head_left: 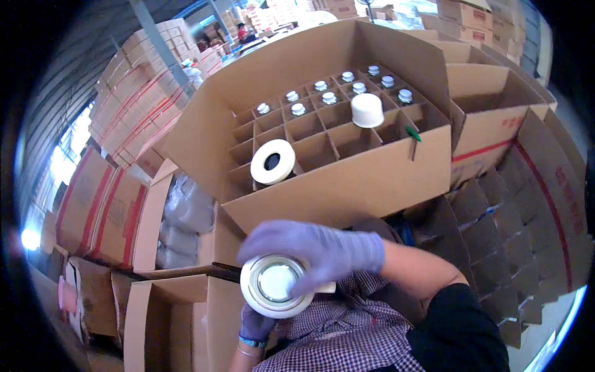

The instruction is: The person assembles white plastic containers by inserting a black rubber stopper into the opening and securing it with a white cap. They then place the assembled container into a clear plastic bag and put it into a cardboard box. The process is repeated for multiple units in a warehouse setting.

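Observation:
In front of my chest is a white round container (253,291) with a shiny, glassy centre and a short white spout or handle at its right side. My left hand (259,323), in a purple glove, grips it from below, its fingers mostly hidden. My right hand (313,245), gloved too and slightly blurred, lies over its far rim, thumb across the top. Beyond my hands stands a large open carton (347,189) with cardboard dividers. Several white-capped bottles (329,98) fill its far cells. A white ring-shaped piece (284,150) and an upturned white cup (367,111) rest on the near dividers.
A green-handled tool (413,134) is at the carton's near right wall. To the left is a carton of plastic-wrapped pieces (180,239), with an open box (176,282) below it. Cardboard divider grids (489,248) lie at the right. Stacked cartons (139,93) rise behind.

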`<action>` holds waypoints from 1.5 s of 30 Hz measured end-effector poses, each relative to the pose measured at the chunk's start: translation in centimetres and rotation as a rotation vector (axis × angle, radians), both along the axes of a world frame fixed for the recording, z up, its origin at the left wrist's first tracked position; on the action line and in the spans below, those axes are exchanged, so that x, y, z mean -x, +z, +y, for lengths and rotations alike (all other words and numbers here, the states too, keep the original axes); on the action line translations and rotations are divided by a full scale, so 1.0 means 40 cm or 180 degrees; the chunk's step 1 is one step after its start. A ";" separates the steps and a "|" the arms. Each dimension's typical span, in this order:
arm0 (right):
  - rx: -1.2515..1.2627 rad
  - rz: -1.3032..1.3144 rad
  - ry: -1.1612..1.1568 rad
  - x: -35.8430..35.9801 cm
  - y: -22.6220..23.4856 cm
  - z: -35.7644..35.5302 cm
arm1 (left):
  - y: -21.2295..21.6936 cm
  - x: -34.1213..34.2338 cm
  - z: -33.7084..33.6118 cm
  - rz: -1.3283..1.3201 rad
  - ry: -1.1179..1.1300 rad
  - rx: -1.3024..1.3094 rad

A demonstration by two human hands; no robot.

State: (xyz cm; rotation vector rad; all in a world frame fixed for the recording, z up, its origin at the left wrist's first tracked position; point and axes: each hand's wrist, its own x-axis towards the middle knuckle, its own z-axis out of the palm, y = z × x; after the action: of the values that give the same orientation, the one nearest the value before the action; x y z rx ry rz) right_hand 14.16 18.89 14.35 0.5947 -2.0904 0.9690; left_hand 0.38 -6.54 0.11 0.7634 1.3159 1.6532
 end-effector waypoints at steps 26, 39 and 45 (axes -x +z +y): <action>0.0474 -0.1012 -0.1389 -0.133 -0.101 0.065 | 0.103 0.028 0.030 0.0893 0.0979 -0.0212; 0.0995 -0.0806 -0.2482 -0.100 -0.239 0.087 | 0.268 0.002 0.236 0.4464 -0.1846 -0.1269; -0.1509 -0.0584 -0.2356 0.187 -0.087 0.233 | 0.104 0.055 0.393 0.2925 -0.2678 -0.1305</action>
State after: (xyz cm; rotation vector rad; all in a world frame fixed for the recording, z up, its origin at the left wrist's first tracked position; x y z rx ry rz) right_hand 6.69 28.22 10.86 -0.0808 -2.4338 0.1071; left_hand -1.83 9.16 4.29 2.1445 0.9392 0.8583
